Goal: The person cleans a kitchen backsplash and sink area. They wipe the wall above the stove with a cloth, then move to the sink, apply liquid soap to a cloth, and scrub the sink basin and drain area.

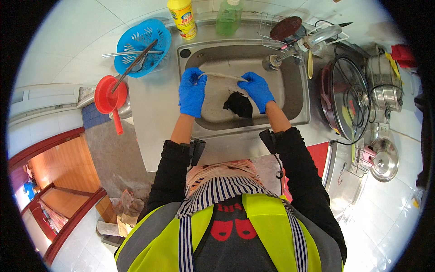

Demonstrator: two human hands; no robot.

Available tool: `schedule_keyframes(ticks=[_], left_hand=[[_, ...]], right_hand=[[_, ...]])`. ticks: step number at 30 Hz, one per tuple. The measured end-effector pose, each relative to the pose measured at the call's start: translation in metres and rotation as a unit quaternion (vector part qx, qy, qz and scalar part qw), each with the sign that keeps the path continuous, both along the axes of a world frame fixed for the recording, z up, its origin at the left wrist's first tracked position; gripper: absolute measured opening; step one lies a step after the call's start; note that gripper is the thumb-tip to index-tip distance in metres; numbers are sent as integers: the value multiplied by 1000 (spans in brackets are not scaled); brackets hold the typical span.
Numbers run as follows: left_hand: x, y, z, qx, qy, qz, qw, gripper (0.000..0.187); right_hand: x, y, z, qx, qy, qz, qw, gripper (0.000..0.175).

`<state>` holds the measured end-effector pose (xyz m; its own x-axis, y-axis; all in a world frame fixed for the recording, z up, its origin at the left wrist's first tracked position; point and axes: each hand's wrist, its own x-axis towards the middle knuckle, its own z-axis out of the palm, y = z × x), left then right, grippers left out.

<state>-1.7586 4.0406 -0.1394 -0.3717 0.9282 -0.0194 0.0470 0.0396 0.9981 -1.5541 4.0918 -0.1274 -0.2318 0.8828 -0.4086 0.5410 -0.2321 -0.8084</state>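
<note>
Both my hands wear blue gloves and are over a stainless steel sink (214, 122). My left hand (192, 91) grips one end of a thin, pale, slightly bowed strip (222, 74), whose material I cannot tell. The strip's other end is between the fingers of my right hand (257, 89). It spans the gap between the hands, above the basin. Below it, nearer my right hand, a crumpled black thing (240, 104), perhaps a cloth, lies on the basin floor. The faucet's spout (272, 63) hangs over the basin's far right part.
Left of the sink are a blue plastic basket (144, 46) with chopsticks and a red plastic ladle (110, 94). Behind stand a yellow bottle (182, 18) and a green bottle (229, 17). A wire rack (268, 29) is back right; a glass-lidded pan (350, 98) stands right.
</note>
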Motion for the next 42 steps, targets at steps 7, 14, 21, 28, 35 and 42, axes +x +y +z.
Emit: schedule_keyframes(ticks=[7, 14, 21, 28, 35, 42], left_hand=[[15, -22, 35, 28, 268, -221, 937, 15], [19, -18, 3, -85, -39, -129, 987, 34], [44, -18, -12, -200, -286, -99, 932, 36], [40, -20, -9, -147, -281, 5, 949, 33], [21, -24, -13, -85, -578, -102, 805, 45], [-3, -23, -26, -27, -536, -52, 842, 50]], right_hand=[[7, -14, -19, -133, 420, -72, 895, 17], [2, -22, -27, -175, 408, -107, 890, 19], [-7, -24, 0, -247, 539, -159, 790, 32], [-24, -22, -3, -52, 336, -91, 936, 31], [-45, -19, -3, -16, 310, -3, 951, 32], [-87, 46, 11, 215, 124, 59, 967, 58]])
